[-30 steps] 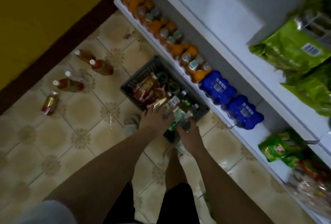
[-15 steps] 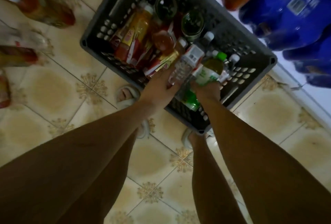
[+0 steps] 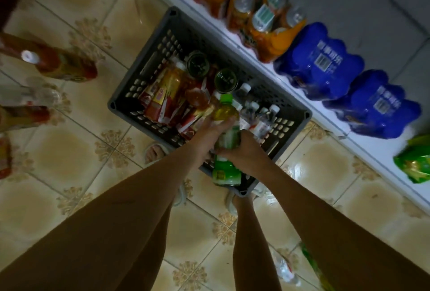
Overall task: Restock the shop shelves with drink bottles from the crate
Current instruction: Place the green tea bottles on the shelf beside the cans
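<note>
A grey plastic crate (image 3: 139,76) stands on the tiled floor against the white bottom shelf (image 3: 372,149). It holds several red-and-yellow tea bottles (image 3: 167,90), two green cans (image 3: 225,80) and clear water bottles (image 3: 263,120). Over its near right side my left hand (image 3: 204,137) grips a green-capped bottle (image 3: 225,111) of yellow-green drink from the left. My right hand (image 3: 243,153) grips the same bottle's label from the right. A second green-labelled bottle (image 3: 224,173) sticks out just under that hand, apparently in the same grip.
Orange drink packs (image 3: 263,25), two blue packs (image 3: 318,62) and a green snack bag (image 3: 416,162) fill the shelf. Red tea bottles (image 3: 58,64) stand on the floor at left. A clear bottle (image 3: 283,269) lies by my right leg. My sandalled foot (image 3: 156,151) touches the crate.
My left hand has left the clear bottle and joined the right on the green-capped bottle, which now sits higher above the crate. The view has pulled back slightly.
</note>
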Action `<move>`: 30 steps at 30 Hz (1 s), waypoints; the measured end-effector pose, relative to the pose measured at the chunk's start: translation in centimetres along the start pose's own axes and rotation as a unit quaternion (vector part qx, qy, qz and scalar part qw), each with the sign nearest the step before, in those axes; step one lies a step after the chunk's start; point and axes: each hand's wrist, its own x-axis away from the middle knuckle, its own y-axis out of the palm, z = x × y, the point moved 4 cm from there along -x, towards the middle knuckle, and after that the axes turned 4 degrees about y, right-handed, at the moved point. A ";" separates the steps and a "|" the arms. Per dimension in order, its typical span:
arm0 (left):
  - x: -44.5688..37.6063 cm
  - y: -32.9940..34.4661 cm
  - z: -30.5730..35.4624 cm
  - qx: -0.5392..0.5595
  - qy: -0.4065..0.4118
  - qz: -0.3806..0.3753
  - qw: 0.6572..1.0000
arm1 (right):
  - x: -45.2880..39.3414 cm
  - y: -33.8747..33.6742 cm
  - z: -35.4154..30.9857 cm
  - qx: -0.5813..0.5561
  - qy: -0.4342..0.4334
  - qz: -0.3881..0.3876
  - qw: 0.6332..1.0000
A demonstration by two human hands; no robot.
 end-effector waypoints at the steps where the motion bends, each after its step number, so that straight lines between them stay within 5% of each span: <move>1: -0.2 0.0 0.4 0.011 0.017 0.016 1.000 | 0.3 -0.1 -1.0 0.021 -0.013 -0.019 1.000; 4: -0.8 -1.3 1.5 0.023 0.063 0.058 0.996 | 0.3 -1.7 -3.4 0.040 -0.004 -0.068 0.997; 7: -1.7 -2.9 2.2 -0.017 0.087 0.041 0.995 | -2.2 -4.5 -5.3 -0.083 0.041 0.024 0.995; 10: -1.9 -3.9 2.4 0.000 0.080 0.057 0.995 | -6.0 -5.7 -6.3 -0.213 0.113 0.125 0.962; 15: -2.6 -5.4 1.5 0.041 0.049 0.061 0.996 | -14.2 -2.6 -6.2 -0.461 0.191 0.029 0.866; 20: -3.2 -6.8 1.2 0.051 0.010 0.043 0.998 | -18.5 -1.6 -5.8 -0.523 0.167 0.095 0.830; 30: 0.3 -6.6 2.8 0.080 -0.010 0.078 0.994 | -6.2 -1.7 -3.0 -0.623 0.121 0.041 0.772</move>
